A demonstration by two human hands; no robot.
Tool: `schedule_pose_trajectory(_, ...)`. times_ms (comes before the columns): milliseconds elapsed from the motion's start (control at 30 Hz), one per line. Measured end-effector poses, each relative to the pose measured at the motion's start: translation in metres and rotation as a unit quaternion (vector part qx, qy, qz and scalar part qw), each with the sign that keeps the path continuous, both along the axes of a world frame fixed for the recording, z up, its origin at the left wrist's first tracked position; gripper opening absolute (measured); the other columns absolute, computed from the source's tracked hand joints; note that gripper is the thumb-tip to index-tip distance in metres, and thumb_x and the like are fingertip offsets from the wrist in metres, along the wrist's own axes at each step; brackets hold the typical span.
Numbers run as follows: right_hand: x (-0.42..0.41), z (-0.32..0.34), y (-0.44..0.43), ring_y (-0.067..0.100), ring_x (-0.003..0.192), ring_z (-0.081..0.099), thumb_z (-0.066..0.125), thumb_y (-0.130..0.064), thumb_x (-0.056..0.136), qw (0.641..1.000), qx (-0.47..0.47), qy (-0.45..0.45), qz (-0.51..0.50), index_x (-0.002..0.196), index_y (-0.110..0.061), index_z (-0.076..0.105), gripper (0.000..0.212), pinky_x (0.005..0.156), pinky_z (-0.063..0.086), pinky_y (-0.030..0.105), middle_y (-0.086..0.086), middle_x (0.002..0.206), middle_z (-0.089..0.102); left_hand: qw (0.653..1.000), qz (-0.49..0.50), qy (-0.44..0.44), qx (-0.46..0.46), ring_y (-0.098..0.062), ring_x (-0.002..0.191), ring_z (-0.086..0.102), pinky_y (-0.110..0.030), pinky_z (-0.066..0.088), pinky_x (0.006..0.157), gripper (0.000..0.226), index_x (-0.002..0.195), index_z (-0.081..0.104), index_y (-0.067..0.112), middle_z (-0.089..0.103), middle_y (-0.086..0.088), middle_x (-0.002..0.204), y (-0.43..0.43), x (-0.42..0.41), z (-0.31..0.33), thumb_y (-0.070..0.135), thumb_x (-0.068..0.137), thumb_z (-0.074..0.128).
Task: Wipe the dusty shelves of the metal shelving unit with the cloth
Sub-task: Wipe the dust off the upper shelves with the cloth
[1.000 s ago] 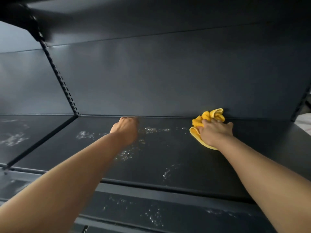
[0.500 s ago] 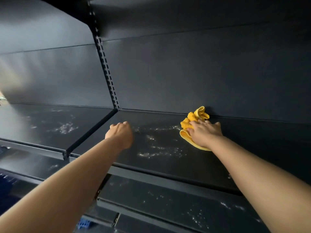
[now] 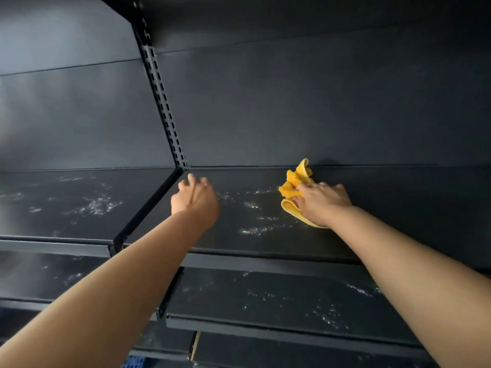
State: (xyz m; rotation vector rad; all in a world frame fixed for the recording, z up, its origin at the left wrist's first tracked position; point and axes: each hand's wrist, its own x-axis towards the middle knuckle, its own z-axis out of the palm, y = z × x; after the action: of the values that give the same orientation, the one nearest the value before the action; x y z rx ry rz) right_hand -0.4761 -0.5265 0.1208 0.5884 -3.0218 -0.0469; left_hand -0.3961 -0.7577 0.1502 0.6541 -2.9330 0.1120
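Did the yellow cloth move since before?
Yes. The yellow cloth slid left along the shelf, closer to the slotted post.

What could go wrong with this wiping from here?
The cloth is bunched under the right hand, so it may skip the dust streaks beside it. Dust swept forward could land on the lower shelf. The left hand may smudge the dust near it.

The left arm [image 3: 106, 301] at 8 o'clock and the right arm [image 3: 411, 274] at 4 o'clock are bare from frame edge to wrist. The left hand [image 3: 195, 204] and right hand [image 3: 322, 204] are bare too; the left fingertips are blurred.
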Motion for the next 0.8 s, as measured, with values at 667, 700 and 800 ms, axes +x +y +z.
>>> schedule_pose_trajectory(667,0.085,0.003,0.108,0.025,0.114,0.051,0.023,-0.046,0.101,0.99,-0.015,0.031,-0.136,0.122,-0.023,0.049,0.04,0.089,0.035,0.043,0.002,0.128,0.057,0.98,-0.18,-0.002,0.082,-0.028,0.135,0.027,-0.044,0.041,0.101,0.049,0.135,0.037,0.007,0.03,-0.006,0.148,0.125,0.011,-0.012,0.002,0.087,0.042)
schedule_pose_trajectory(700,0.086,0.003,0.116,0.025,0.115,0.05,0.023,-0.046,0.101,0.989,-0.012,0.026,-0.148,0.123,-0.023,0.049,0.041,0.09,0.035,0.043,0.002,0.129,0.057,0.981,-0.174,-0.002,0.08,-0.028,0.137,0.025,-0.044,0.04,0.102,0.05,0.136,0.037,0.007,0.03,-0.005,0.148,0.127,0.014,-0.013,0.002,0.086,0.043)
schedule_pose_trajectory(800,0.086,0.004,0.133,0.025,0.116,0.05,0.022,-0.046,0.1,0.984,-0.009,0.022,-0.175,0.125,-0.023,0.047,0.042,0.092,0.035,0.044,0.003,0.13,0.056,0.987,-0.148,-0.001,0.067,-0.027,0.138,0.024,-0.045,0.039,0.103,0.052,0.139,0.035,0.007,0.03,-0.004,0.149,0.125,0.022,-0.016,0.007,0.088,0.046)
